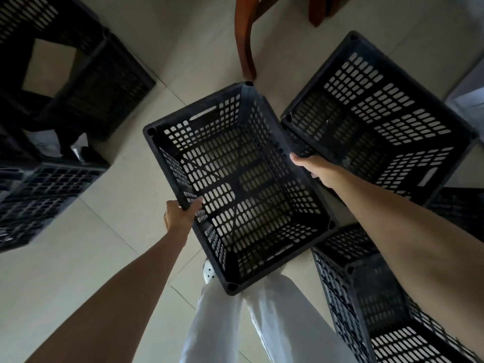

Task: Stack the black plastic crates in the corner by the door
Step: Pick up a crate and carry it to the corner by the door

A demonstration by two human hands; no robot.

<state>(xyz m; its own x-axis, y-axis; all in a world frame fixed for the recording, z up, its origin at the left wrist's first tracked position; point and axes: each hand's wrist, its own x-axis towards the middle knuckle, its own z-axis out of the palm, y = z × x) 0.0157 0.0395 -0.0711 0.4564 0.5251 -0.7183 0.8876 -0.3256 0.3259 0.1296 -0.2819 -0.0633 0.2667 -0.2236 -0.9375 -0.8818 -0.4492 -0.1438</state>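
A black perforated plastic crate (235, 179) is held open side up in the middle of the view, above the tiled floor. My left hand (180, 213) grips its left long rim. My right hand (314, 169) grips its right long rim. Another empty black crate (379, 119) stands right beside it on the right, almost touching. A third black crate (379, 310) is at the bottom right, partly hidden under my right forearm. More black crates (65, 74) are at the left, blurred.
A brown wooden chair leg (245, 40) stands just beyond the held crate, and a second wooden leg (318, 9) is at the top edge. My white trouser legs (235, 323) and one shoe are below the crate. Pale floor tiles (91, 258) lie at lower left.
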